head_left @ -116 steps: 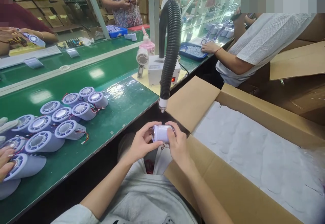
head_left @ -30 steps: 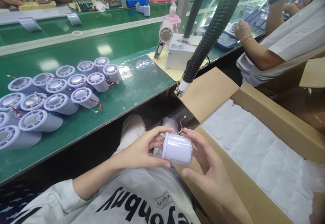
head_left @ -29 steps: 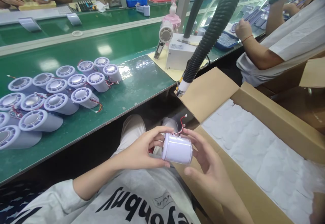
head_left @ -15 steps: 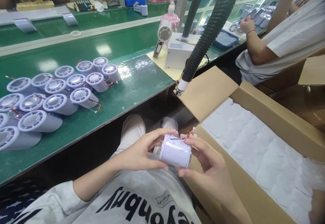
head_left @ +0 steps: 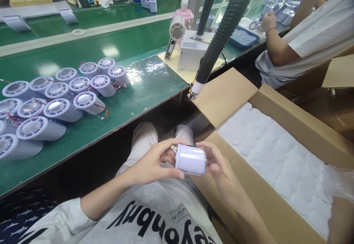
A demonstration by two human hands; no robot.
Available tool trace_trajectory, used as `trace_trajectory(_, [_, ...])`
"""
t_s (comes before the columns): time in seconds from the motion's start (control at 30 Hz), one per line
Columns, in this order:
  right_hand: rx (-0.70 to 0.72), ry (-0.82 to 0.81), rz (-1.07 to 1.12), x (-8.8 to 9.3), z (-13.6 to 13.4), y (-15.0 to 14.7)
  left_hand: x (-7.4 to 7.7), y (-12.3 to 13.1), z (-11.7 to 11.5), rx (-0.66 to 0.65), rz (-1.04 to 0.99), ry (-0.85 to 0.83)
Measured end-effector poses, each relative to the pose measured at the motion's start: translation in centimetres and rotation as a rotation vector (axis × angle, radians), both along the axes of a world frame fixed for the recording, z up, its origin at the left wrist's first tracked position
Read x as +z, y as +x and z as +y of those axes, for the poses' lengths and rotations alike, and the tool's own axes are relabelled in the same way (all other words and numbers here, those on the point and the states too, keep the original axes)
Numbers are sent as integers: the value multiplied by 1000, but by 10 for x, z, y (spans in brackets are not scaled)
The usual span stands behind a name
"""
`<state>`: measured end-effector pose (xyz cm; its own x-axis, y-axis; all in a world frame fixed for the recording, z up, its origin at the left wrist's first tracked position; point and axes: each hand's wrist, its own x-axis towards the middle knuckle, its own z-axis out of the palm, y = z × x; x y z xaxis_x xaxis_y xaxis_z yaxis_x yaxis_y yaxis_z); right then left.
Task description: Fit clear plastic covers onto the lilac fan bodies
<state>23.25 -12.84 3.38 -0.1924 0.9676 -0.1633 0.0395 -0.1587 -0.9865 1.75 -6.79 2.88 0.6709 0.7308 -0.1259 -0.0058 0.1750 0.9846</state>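
A lavender cylindrical housing (head_left: 190, 159) with a clear, shiny wrap lies on its side between my hands, above my lap. My left hand (head_left: 155, 163) grips its left end, thumb along the lower front and fingers over the top and behind. At the other end, my right hand (head_left: 221, 170) has its bent fingers against the rim; part of that contact is hidden. No wires show on the side facing me. On the green bench to the left stand several similar lavender housings (head_left: 56, 109), with ringed, vented tops and thin red and black wires.
An open carton (head_left: 293, 115) holding white padded packing (head_left: 271, 155) stands at my right. A black corrugated hose (head_left: 226, 34) hangs over the bench edge beside a white box (head_left: 193, 52). A small fan (head_left: 177, 30) and a blue tray (head_left: 243, 37) are behind. A co-worker (head_left: 301, 52) sits at right.
The housing has been turned in my hands, so its wires and seam have gone from view. My right fingers have shifted from over its top to its right end.
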Motion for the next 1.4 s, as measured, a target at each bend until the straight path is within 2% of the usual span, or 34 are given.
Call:
trace_trajectory(0.07, [51, 74, -81, 3, -5, 5, 0, 2, -3, 1, 1, -60])
trace_trajectory(0.17, [147, 60, -107, 6, -12, 10, -2, 4, -6, -6, -8, -91])
trace_trajectory(0.47, [49, -161, 167, -1, -22, 10, 3, 8, -16, -127, 7, -1])
trace_trajectory(0.83, [47, -126, 165, -3, -31, 19, 5, 18, -28, -81, 37, 82])
trace_trajectory(1.0, [23, -21, 66, 2, -37, 23, 7, 25, -29, -99, 47, 87])
trace_trajectory(1.17, [-84, 205, -253, 10, -38, 14, 10, 33, -33, -91, 162, 195])
trace_trajectory(1.27, [-119, 236, -366, 13, -36, 7, 10, 34, -34, -115, 178, 203])
trace_trajectory(1.4, [-131, 240, -375, 13, -34, 3, 7, 32, -35, -139, 164, 172])
